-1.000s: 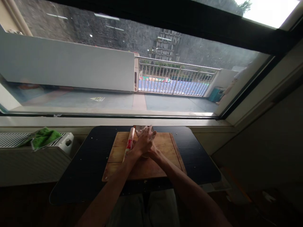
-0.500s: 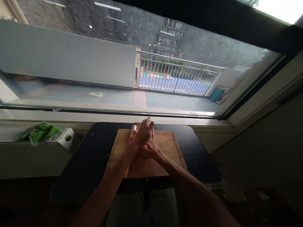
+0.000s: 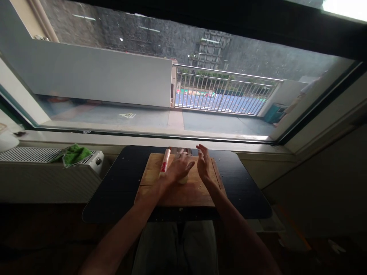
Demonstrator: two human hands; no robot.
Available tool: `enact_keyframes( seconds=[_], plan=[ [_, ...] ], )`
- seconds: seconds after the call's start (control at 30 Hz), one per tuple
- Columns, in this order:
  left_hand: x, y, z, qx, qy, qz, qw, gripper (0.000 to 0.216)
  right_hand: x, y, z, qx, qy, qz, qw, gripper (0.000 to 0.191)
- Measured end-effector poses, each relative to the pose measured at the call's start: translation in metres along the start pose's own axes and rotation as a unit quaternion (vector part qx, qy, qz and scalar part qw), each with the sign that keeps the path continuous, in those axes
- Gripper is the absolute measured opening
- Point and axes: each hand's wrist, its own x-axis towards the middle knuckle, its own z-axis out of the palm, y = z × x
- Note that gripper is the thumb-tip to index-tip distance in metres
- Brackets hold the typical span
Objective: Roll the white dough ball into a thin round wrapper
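A wooden board lies on a small black table under a wide window. My left hand rests palm down on a pale lump of dough in the middle of the board, its fingers spread. My right hand hovers just right of it, fingers stretched out and together, holding nothing. A rolling pin with a red band lies along the board's left part, close to my left wrist.
A white radiator stands left of the table with a green cloth on top. The window sill runs behind the table. A wall closes in on the right. My lap shows below the table's front edge.
My hands were stacked together over the dough; now the right hand has lifted off and moved right, while the left stays on the dough. The view shifted slightly left.
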Motion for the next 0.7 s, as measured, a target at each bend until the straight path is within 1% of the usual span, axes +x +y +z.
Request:
enact_keyframes(
  seconds=[0.07, 0.13, 0.23, 0.37, 0.5, 0.57, 0.63, 0.7],
  plan=[
    [0.003, 0.005, 0.016, 0.033, -0.047, 0.020, 0.998, 0.051, 0.002, -0.009, -0.005, -0.021, -0.036, -0.012, 0.999, 0.045],
    [0.005, 0.006, 0.029, 0.062, -0.083, 0.028, 0.994, 0.056, -0.001, -0.014, -0.004, -0.047, -0.078, -0.029, 0.995, 0.045],
    [0.004, 0.003, 0.039, 0.082, -0.100, 0.019, 0.991, 0.071, -0.005, -0.015, 0.003, -0.070, -0.111, -0.047, 0.990, 0.045],
    [0.002, 0.001, 0.038, 0.077, -0.096, 0.015, 0.992, 0.076, -0.005, -0.014, 0.009, -0.067, -0.104, -0.042, 0.991, 0.046],
    [0.001, 0.007, 0.031, 0.064, -0.103, 0.015, 0.993, 0.075, 0.002, -0.019, 0.003, -0.064, -0.089, -0.057, 0.992, 0.047],
    [-0.001, 0.011, 0.029, 0.045, -0.090, 0.018, 0.995, 0.073, 0.006, -0.020, 0.000, -0.065, -0.071, -0.056, 0.994, 0.048],
    [-0.003, 0.014, 0.027, 0.023, -0.067, 0.001, 0.998, 0.072, 0.008, -0.018, -0.001, -0.060, -0.055, -0.054, 0.995, 0.049],
    [-0.004, 0.015, 0.027, 0.010, -0.059, -0.002, 0.998, 0.071, 0.009, -0.014, -0.001, -0.054, -0.046, -0.055, 0.996, 0.049]
  ],
)
